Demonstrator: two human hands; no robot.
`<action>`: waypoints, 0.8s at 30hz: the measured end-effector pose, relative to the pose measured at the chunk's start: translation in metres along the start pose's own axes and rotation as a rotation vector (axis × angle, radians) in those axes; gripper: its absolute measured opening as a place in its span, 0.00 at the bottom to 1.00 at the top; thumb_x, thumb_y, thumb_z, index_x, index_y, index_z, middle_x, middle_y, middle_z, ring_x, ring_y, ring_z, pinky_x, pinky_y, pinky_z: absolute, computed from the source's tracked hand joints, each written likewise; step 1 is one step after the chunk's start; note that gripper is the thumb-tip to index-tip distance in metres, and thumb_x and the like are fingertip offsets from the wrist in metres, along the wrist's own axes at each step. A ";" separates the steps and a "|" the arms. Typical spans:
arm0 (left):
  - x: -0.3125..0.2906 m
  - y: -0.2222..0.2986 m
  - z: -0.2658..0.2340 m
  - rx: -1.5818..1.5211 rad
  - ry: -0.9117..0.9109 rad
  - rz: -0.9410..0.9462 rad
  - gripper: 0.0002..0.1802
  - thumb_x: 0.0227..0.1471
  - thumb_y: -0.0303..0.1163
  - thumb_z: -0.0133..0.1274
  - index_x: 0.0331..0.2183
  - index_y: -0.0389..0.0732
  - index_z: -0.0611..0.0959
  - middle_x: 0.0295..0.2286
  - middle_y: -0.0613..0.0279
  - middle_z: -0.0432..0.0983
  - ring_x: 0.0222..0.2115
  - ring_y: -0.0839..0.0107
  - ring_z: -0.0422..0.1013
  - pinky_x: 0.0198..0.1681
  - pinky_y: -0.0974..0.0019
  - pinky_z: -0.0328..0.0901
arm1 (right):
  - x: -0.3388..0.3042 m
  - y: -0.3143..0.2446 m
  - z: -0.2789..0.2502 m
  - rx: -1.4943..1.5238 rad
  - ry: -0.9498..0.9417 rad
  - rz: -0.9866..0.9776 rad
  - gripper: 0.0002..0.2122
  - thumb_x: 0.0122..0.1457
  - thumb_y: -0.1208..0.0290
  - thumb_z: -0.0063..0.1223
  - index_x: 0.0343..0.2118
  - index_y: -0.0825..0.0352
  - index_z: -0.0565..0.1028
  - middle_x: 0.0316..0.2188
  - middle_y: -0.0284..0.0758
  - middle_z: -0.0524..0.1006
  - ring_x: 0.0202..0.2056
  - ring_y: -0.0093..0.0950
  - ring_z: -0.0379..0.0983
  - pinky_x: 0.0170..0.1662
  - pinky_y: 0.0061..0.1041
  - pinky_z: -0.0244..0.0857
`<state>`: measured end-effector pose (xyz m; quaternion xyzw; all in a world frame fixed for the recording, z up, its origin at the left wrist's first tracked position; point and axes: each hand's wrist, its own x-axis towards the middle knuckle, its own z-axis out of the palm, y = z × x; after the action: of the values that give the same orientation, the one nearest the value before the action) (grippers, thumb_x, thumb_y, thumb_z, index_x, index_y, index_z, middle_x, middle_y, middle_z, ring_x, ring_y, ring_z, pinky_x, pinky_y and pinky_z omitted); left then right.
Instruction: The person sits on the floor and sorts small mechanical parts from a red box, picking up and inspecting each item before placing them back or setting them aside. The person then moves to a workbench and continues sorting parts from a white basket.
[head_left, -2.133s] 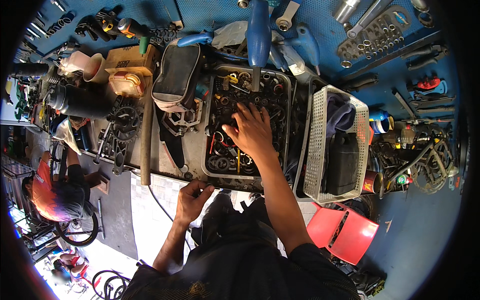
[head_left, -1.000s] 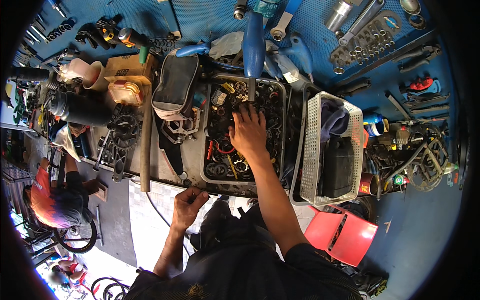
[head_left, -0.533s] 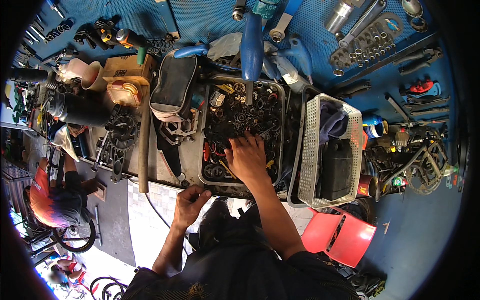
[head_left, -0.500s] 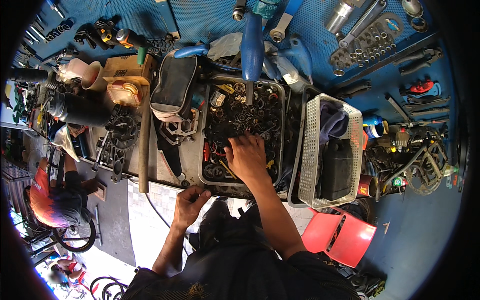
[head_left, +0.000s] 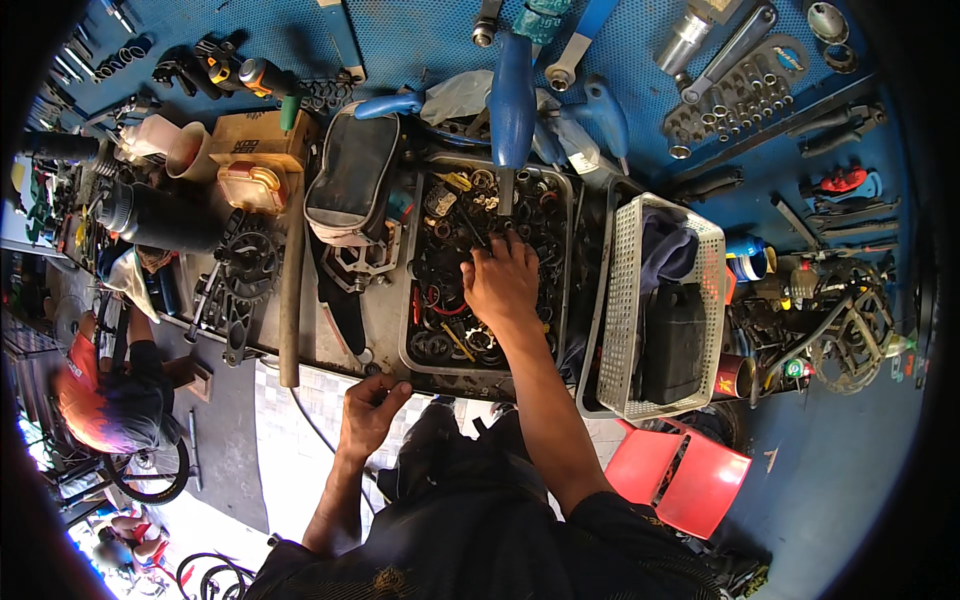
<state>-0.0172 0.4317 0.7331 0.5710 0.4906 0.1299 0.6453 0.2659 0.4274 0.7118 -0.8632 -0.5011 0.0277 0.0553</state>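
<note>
Over the metal parts tray [head_left: 412, 300], near the middle of the worktop [head_left: 330, 330], the right hand [head_left: 500, 285] is laid palm down with its fingers reaching into the heap of small parts [head_left: 450, 330]. The fingertips are buried among the pieces, so whether anything is pinched cannot be told. The parts themselves are hard to separate: dark rings, washers, a few red loops and brass-coloured bits are jumbled together, and much of the tray floor is covered by the hand and forearm.

At the near edge of the worktop the left hand [head_left: 370, 410] is curled over the rim, fingers bent, gripping the edge; nothing else is seen in it.

Just right of the tray stands a white perforated basket [head_left: 615, 310], in which a dark blue cloth [head_left: 665, 245] and a black boxy object [head_left: 672, 340] are kept; the object's kind cannot be made out. To the left of the tray a black zipped pouch [head_left: 350, 180] lies partly over a grey pedal-like part. A blue-handled tool [head_left: 512, 100] hangs down over the tray's far rim. Below the basket a red plastic chair [head_left: 690, 480] is partly hidden by the person's shoulder.
</note>
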 end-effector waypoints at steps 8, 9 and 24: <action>0.007 -0.008 -0.008 -0.017 0.006 0.067 0.12 0.59 0.34 0.65 0.28 0.36 0.83 0.18 0.78 0.67 0.21 0.86 0.56 0.23 0.73 0.52 | 0.067 0.004 0.006 0.086 0.303 0.021 0.17 0.61 0.66 0.56 0.51 0.66 0.78 0.51 0.45 0.75 0.56 0.43 0.69 0.58 0.44 0.62; 0.007 -0.009 -0.008 -0.021 0.004 0.066 0.13 0.59 0.34 0.65 0.28 0.36 0.83 0.18 0.78 0.67 0.21 0.86 0.56 0.23 0.73 0.52 | 0.077 0.006 0.010 0.079 0.271 0.054 0.17 0.61 0.67 0.56 0.52 0.66 0.78 0.49 0.44 0.75 0.53 0.43 0.70 0.56 0.44 0.62; 0.008 -0.007 -0.012 -0.040 0.035 0.053 0.13 0.60 0.34 0.64 0.27 0.37 0.83 0.18 0.78 0.66 0.21 0.86 0.56 0.24 0.73 0.52 | 0.063 0.032 -0.015 0.093 0.236 0.294 0.09 0.60 0.62 0.59 0.37 0.60 0.85 0.39 0.40 0.76 0.49 0.42 0.72 0.53 0.46 0.65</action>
<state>-0.0254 0.4432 0.7249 0.5682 0.4838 0.1667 0.6444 0.3270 0.4655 0.7237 -0.9207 -0.3580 -0.0429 0.1491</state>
